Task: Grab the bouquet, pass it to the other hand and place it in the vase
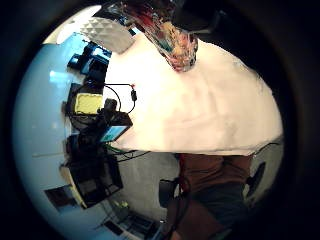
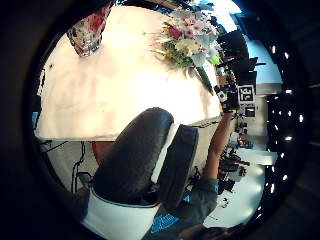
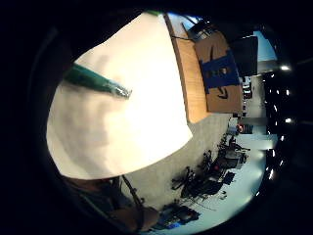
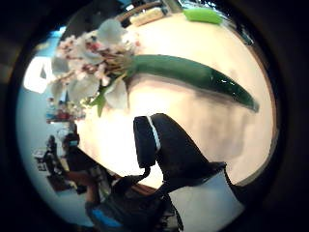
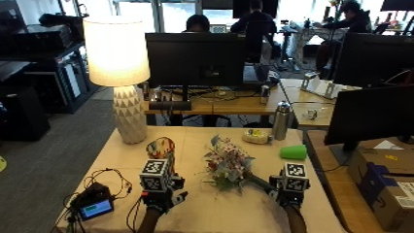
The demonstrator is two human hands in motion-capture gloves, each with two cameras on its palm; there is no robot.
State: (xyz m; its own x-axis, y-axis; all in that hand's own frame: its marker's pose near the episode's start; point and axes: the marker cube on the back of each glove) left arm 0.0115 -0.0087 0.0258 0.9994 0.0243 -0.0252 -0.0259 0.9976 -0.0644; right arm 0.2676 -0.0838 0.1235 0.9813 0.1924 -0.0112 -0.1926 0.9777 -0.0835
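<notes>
A bouquet (image 5: 226, 165) of pink and white flowers with a dark green wrapped stem lies on the white table (image 5: 213, 216), stem pointing towards my right hand (image 5: 288, 195). That hand hovers just over the stem's end. In the right thumb side palm view the whole stem (image 4: 193, 75) shows free, apart from my thumb (image 4: 178, 154). The stem's tip (image 3: 105, 85) casts a shadow on the cloth. The colourful patterned vase (image 5: 161, 148) stands upright left of the bouquet. My left hand (image 5: 162, 199) hangs in front of the vase (image 2: 89, 30), fingers (image 2: 135, 155) relaxed and holding nothing.
A lit lamp (image 5: 126, 73) stands at the table's back left. A green cup (image 5: 293, 152), a tape roll (image 5: 257, 137) and a metal bottle (image 5: 280, 120) sit at the back right. A small device with cables (image 5: 95, 208) lies at the front left edge.
</notes>
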